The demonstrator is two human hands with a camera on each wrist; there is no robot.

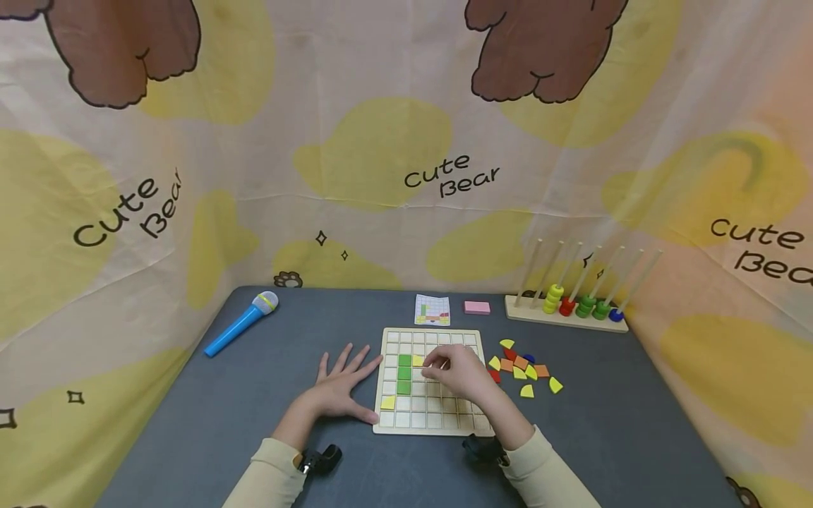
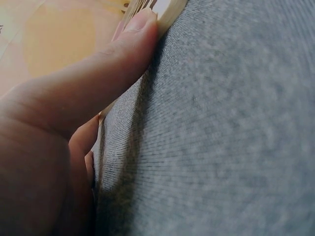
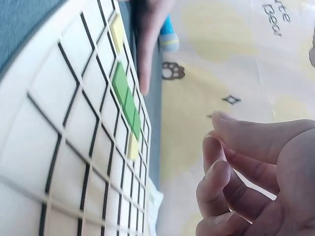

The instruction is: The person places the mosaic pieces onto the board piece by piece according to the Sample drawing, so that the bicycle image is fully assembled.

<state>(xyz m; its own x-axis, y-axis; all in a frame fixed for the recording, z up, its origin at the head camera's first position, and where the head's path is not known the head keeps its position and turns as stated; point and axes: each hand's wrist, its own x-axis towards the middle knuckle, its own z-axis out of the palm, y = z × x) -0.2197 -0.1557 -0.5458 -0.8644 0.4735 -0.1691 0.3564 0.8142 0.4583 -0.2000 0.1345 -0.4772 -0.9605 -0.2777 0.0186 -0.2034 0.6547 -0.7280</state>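
A wooden grid board (image 1: 432,429) with pale square cells lies flat. Three green square tiles (image 1: 404,374) form a column on it; yellow tiles sit beside the top one (image 1: 417,360) and near the lower left corner (image 1: 388,403). My left hand (image 1: 336,391) has its fingers spread at the board's left edge, and the thumb (image 2: 140,37) rests on that edge in the left wrist view. Over the board, right of the upper yellow tile, hovers my right hand (image 1: 464,372). Its fingers curl and the thumb tip meets the index finger (image 3: 212,147), with no piece visible between them.
Loose yellow, red, orange and blue pieces (image 1: 526,372) lie right of the board. Behind it are a printed pattern card (image 1: 432,300) and a pink block (image 1: 477,307). A peg stand with coloured beads (image 1: 565,317) stands back right, a blue toy microphone (image 1: 238,329) back left.
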